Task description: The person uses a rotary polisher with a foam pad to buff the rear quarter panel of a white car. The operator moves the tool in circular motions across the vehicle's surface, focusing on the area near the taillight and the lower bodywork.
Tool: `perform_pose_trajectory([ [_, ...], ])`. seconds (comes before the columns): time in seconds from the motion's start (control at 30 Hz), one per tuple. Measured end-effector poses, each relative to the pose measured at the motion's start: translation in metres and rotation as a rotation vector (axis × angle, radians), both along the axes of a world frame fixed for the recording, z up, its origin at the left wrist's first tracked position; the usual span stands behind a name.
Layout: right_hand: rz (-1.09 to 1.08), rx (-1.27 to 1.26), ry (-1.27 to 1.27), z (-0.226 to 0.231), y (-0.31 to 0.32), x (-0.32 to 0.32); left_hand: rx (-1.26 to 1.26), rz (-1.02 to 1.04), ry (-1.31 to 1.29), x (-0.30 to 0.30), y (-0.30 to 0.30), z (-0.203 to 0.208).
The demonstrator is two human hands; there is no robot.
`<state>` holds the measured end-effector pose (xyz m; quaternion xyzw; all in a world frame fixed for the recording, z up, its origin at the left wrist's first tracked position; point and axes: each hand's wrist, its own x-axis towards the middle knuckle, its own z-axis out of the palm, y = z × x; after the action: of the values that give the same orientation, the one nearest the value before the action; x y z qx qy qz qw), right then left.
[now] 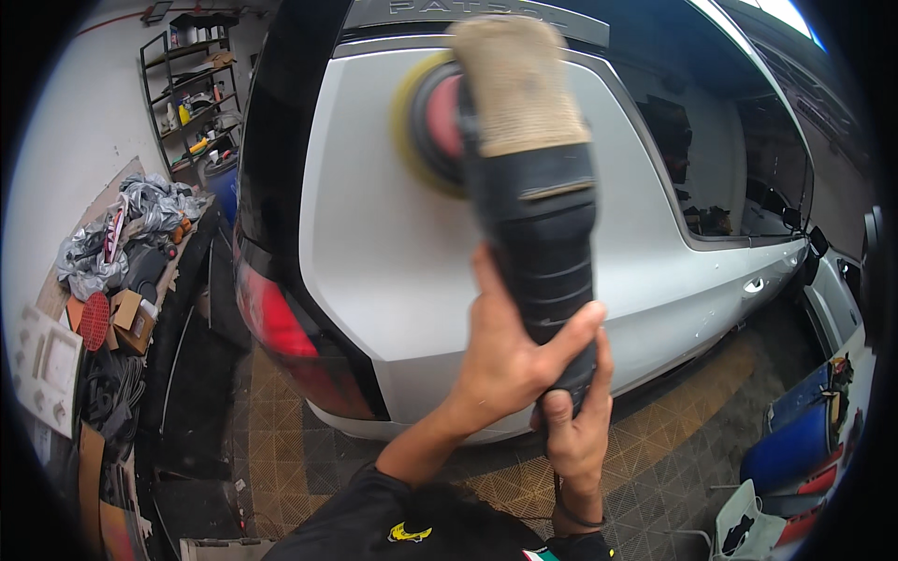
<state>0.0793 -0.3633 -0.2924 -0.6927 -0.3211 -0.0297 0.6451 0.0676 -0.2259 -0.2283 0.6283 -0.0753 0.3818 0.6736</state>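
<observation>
A car polisher (533,201) with a black body and a tan cloth-like cover on its head stands up in front of the silver rear side panel (374,224) of a large vehicle. Its round yellow pad (408,126) faces the panel and looks pressed against it, though the contact itself is hidden. My left hand (505,351) wraps the lower body of the polisher, thumb across it. Just below, my right hand (582,435) is closed around the end of the handle. The polisher's head is slightly blurred.
A red tail light (276,313) lies left of the panel, and dark side windows (725,154) to its right. A cluttered bench (140,280) and a metal shelf (192,89) line the left wall. Blue barrels (795,439) and a pale chair (744,524) stand at the lower right.
</observation>
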Motion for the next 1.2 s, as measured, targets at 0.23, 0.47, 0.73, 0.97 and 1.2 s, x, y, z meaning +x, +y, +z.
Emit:
perform_pose_trajectory([
  [0.23, -0.224, 0.290, 0.118, -0.003, 0.002, 0.010, 0.363, -0.058, 0.105, 0.063, -0.031, 0.007],
  [0.47, -0.141, 0.231, 0.091, -0.005, 0.012, -0.006, 0.245, -0.032, 0.101, 0.029, -0.014, 0.010],
  [0.73, 0.245, -0.006, -0.287, 0.005, 0.060, -0.010, -0.039, 0.137, -0.050, -0.039, 0.062, -0.009],
  [0.97, 0.197, 0.034, -0.305, -0.005, 0.063, -0.012, -0.070, 0.076, -0.107, -0.038, 0.056, -0.017],
  [1.2, -0.075, 0.204, 0.016, -0.036, 0.045, 0.012, 0.246, -0.011, 0.057, 0.030, 0.018, -0.007],
])
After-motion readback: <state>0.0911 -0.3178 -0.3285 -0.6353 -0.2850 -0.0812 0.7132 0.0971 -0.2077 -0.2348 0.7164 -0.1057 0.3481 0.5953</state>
